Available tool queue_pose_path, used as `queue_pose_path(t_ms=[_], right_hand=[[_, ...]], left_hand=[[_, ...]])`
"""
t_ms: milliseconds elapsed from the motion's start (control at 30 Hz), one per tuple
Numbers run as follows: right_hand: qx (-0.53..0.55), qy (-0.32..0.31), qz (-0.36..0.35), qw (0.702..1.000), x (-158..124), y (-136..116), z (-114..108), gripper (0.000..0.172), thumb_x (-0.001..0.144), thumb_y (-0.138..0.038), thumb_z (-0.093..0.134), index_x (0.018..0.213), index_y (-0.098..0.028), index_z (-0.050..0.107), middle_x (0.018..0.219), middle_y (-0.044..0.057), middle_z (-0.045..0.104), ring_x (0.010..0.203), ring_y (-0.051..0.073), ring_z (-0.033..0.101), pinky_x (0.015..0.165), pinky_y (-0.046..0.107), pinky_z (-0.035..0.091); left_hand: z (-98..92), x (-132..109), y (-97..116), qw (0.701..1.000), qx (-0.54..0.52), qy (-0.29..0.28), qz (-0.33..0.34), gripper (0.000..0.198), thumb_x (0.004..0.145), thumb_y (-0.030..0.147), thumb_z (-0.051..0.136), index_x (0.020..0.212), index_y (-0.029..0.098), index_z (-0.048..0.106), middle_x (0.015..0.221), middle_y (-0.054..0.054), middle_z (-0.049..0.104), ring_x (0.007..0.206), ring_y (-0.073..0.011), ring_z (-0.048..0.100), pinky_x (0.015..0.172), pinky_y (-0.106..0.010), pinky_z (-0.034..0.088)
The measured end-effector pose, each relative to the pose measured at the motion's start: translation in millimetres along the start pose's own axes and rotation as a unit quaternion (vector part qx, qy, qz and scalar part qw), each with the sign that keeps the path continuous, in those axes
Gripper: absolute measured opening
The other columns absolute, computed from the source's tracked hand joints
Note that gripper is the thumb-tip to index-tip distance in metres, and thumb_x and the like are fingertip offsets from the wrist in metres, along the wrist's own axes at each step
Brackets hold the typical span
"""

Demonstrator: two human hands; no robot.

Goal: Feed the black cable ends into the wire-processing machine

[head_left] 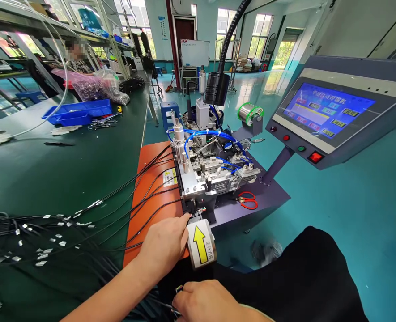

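Observation:
My left hand (166, 246) rests on the orange plate (151, 179) at the front of a small soldering machine (206, 172). Its fingers are pinched on the end of a black cable (151, 210) at the machine's front track. Several black cables lie across the plate into the machine. Beside my fingers sits a silver cover with a yellow arrow label (201, 243). My right hand (211, 302) is low near my lap, curled around a black cable with a metal connector (178, 290).
A bundle of black cables with metal ends (33, 237) lies on the green bench. Red scissors (248, 200), a solder spool (250, 112) and a touchscreen panel (325, 112) stand to the right. Blue trays (80, 112) and a seated person (78, 58) are further back.

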State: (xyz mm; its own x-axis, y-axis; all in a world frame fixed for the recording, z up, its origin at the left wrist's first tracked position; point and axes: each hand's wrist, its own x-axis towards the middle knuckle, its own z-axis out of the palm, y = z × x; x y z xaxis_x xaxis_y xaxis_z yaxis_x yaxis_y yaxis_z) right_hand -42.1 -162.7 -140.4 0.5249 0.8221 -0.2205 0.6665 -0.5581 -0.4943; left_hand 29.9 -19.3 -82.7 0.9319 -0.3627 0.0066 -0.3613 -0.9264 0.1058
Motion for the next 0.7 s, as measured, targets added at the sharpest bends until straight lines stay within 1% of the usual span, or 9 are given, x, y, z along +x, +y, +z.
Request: queue_pose_path(t_ms=[67, 167, 267, 333, 400, 567, 700], right_hand=[[-0.005, -0.003, -0.005, 1.000, -0.8, -1.8, 0.8, 0.027, 0.089, -0.045, 0.062, 0.092, -0.019, 0.070, 0.086, 0.004, 0.074, 0.065, 0.019, 0.067, 0.040, 0.026, 0.027], [-0.008, -0.005, -0.003, 1.000, -0.3, -3.4, 3.6, 0.026, 0.087, -0.045, 0.065, 0.091, -0.019, 0.069, 0.083, 0.002, 0.073, 0.060, 0.017, 0.065, 0.039, 0.025, 0.025], [-0.009, 0.002, 0.014, 1.000, 0.7, -2.1, 6.9, 0.021, 0.084, -0.041, 0.070, 0.085, -0.020, 0.067, 0.078, -0.002, 0.071, 0.055, 0.013, 0.060, 0.041, 0.020, 0.032], [-0.006, 0.006, 0.024, 1.000, 0.7, -0.5, 8.2, 0.018, 0.084, -0.037, 0.071, 0.084, -0.020, 0.067, 0.079, -0.003, 0.071, 0.054, 0.012, 0.059, 0.043, 0.018, 0.036], [-0.001, 0.006, 0.025, 1.000, 0.1, 0.9, 8.3, 0.016, 0.084, -0.035, 0.070, 0.086, -0.020, 0.068, 0.081, -0.002, 0.072, 0.055, 0.012, 0.060, 0.043, 0.019, 0.036], [0.008, -0.008, 0.013, 1.000, 0.0, 0.7, 4.8, 0.020, 0.084, -0.039, 0.068, 0.089, -0.020, 0.070, 0.082, 0.001, 0.074, 0.059, 0.017, 0.066, 0.037, 0.023, 0.027], [0.001, -0.014, 0.019, 1.000, -0.9, -2.2, 0.8, 0.020, 0.084, -0.039, 0.068, 0.092, -0.020, 0.071, 0.085, 0.001, 0.075, 0.060, 0.016, 0.066, 0.036, 0.023, 0.025]], left_hand=[[0.1, 0.4, 1.1, 1.000, 0.005, -0.003, -0.003, 0.037, 0.096, 0.018, 0.046, 0.125, 0.015, 0.068, 0.103, -0.012, 0.077, 0.090, -0.0285, 0.074, 0.076, -0.039, 0.059], [0.4, 1.4, 2.2, 1.000, 0.010, -0.006, -0.001, 0.036, 0.096, 0.017, 0.046, 0.125, 0.015, 0.068, 0.103, -0.012, 0.077, 0.090, -0.0297, 0.074, 0.077, -0.041, 0.059], [0.2, 1.8, 2.2, 1.000, 0.012, -0.009, 0.001, 0.038, 0.097, 0.017, 0.045, 0.127, 0.013, 0.068, 0.106, -0.013, 0.077, 0.093, -0.0299, 0.074, 0.079, -0.043, 0.059], [-0.2, 1.7, 1.9, 1.000, 0.012, -0.012, 0.004, 0.039, 0.097, 0.017, 0.044, 0.128, 0.013, 0.067, 0.108, -0.013, 0.076, 0.094, -0.0296, 0.074, 0.081, -0.043, 0.059], [-0.9, 1.7, 1.5, 1.000, 0.013, -0.014, 0.005, 0.039, 0.098, 0.018, 0.043, 0.128, 0.013, 0.067, 0.108, -0.012, 0.077, 0.094, -0.0293, 0.074, 0.080, -0.042, 0.059], [-2.1, 1.8, 1.2, 1.000, 0.018, -0.010, 0.006, 0.039, 0.097, 0.019, 0.043, 0.126, 0.014, 0.069, 0.106, -0.013, 0.077, 0.090, -0.0282, 0.074, 0.076, -0.039, 0.059], [-0.5, 0.6, 0.8, 1.000, 0.008, 0.006, 0.010, 0.039, 0.096, 0.019, 0.044, 0.126, 0.013, 0.068, 0.103, -0.013, 0.077, 0.089, -0.0278, 0.075, 0.076, -0.037, 0.059]])
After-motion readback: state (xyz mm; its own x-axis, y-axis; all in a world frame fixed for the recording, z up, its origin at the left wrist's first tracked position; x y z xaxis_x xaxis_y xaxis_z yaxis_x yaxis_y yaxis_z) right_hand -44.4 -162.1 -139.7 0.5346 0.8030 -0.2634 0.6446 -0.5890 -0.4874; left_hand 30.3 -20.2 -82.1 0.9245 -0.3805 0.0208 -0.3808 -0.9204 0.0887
